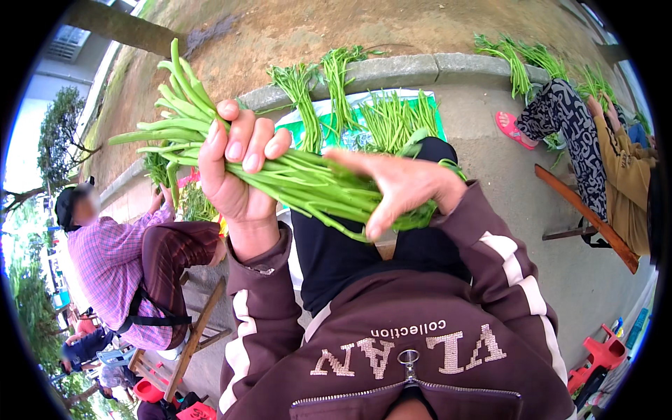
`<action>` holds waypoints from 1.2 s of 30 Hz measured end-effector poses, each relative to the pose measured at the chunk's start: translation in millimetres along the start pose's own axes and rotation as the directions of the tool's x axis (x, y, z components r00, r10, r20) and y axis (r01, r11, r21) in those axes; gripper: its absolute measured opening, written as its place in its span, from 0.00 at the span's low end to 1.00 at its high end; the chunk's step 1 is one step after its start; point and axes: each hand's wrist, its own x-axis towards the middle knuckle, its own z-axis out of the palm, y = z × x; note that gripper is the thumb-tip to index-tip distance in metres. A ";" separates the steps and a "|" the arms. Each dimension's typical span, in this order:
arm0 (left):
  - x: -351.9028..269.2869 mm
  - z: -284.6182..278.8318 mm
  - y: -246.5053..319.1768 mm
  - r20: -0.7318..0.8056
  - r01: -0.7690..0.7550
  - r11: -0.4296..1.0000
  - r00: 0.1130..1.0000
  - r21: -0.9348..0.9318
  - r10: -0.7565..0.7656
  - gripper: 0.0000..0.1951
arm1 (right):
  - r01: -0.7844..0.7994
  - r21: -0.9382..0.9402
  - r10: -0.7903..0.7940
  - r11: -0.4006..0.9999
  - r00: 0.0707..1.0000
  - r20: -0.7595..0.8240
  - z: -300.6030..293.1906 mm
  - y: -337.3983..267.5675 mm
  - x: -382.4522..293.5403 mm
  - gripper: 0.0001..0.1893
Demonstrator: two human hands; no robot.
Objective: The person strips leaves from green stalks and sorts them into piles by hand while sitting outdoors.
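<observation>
My left hand (241, 157) is wrapped around a thick bundle of green leafy-vegetable stems (325, 184), which look like water spinach. The cut stem ends fan out to the upper left, and the leafy end hangs over my lap. Against the lower part of the bundle is my right hand (412, 181), blurred, with thumb and fingers spread apart; whether it touches the stems is hard to tell. Beyond my knees, several bunches of the same stems (391, 121) lie on a green and white plastic sheet (441, 126).
A stone kerb (394, 71) runs behind the sheet, with more bunches (512, 63) on it at the right. At left, a person in a checked shirt (113, 247) sits on a wooden bench (197, 315) handling greens. Another person (625, 173) sits at right by a wooden bench (583, 215).
</observation>
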 end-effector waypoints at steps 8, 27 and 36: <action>-1.7 3.5 27.3 0.344 -0.192 0.826 0.939 0.531 -0.003 0.09 | 0.010 -0.825 -0.404 0.565 0.875 -0.266 -24.9 -10.5 22.1 0.14; -137.8 -149.8 -3.0 -0.162 -0.056 0.998 0.985 -0.025 0.052 0.15 | -0.231 -0.812 -0.211 0.535 0.895 -0.394 88.7 41.9 -129.8 0.14; -123.2 -147.3 -1.5 -0.110 -0.026 0.998 0.993 0.048 0.031 0.18 | -0.378 -0.673 -0.294 0.636 0.687 -0.664 55.6 42.3 -146.3 0.07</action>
